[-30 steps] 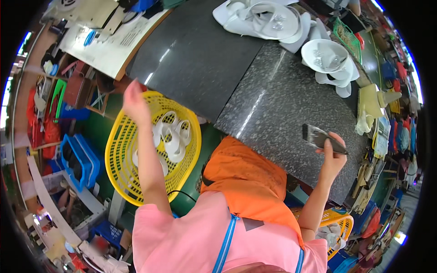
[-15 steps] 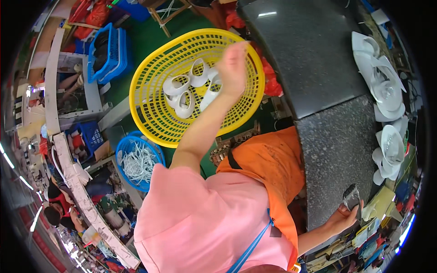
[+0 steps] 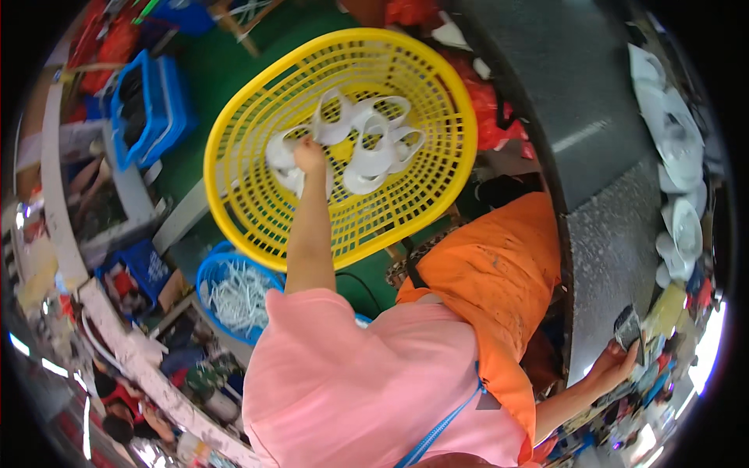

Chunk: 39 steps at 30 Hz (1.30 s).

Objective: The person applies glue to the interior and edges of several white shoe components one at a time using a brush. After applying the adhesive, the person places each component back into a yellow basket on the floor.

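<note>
Green floor point(image 3: 218, 70), basket point(image 3: 363, 34), lettered crate point(image 3: 147, 273).

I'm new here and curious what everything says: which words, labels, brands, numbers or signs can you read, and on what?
None can be read.
Dark blue crate, lower left: pale marks that may be lettering, too blurred to read.
Yellow basket, white pieces inside it, and the brush-like tool in the right hand: no lettering I can make out.

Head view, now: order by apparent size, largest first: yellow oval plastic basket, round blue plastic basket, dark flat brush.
1. Yellow oval plastic basket
2. Round blue plastic basket
3. Dark flat brush
</note>
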Available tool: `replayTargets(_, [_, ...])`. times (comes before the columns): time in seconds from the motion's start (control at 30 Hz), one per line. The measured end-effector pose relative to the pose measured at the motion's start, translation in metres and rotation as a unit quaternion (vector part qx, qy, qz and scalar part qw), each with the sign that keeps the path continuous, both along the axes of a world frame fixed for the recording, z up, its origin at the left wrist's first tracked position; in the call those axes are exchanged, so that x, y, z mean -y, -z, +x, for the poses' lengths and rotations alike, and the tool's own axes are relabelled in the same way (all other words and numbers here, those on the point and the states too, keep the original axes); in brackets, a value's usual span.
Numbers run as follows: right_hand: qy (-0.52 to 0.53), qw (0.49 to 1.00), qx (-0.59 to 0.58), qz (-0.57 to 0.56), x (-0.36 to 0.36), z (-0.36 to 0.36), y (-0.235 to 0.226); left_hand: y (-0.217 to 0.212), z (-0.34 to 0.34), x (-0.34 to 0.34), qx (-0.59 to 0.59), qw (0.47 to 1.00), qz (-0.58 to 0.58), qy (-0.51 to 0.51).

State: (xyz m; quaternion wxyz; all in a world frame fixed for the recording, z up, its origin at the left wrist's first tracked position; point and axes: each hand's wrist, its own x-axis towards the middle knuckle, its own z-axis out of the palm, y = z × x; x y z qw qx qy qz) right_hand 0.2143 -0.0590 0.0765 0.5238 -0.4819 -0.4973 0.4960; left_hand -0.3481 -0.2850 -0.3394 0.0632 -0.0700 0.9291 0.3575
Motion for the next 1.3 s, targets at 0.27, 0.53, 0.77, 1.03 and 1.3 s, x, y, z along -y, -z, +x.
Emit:
replayTargets(0.27, [0.108, 0.994, 0.001, -0.018, 0.008, -0.073, -0.002, -0.239, 0.061, -0.164, -0.139, 0.835, 0.477, 0.237])
replayTargets(0.53, [0.076, 0.993, -0.089, -0.021, 0.013, -0.058, 0.001, -0.357, 0.235, -0.398, -0.443, 0.458, 0.33, 0.697])
replayTargets(0.77, [0.137, 0.984, -0.108, -0.02, 0.014, -0.007, 0.018, -0.415, 0.251, -0.499, -0.43, 0.689, 0.195, 0.55])
replayTargets(1.03, [0.137, 0.98, -0.146, -0.012, -0.016, 0.011, 0.026, -0.436, 0.258, -0.498, -0.453, 0.62, 0.241, 0.594])
replayTargets(1.3, [0.173, 0.974, -0.144, -0.012, -0.01, 0.039, 0.03, -0.459, -0.016, -0.51, -0.35, 0.871, 0.323, 0.119])
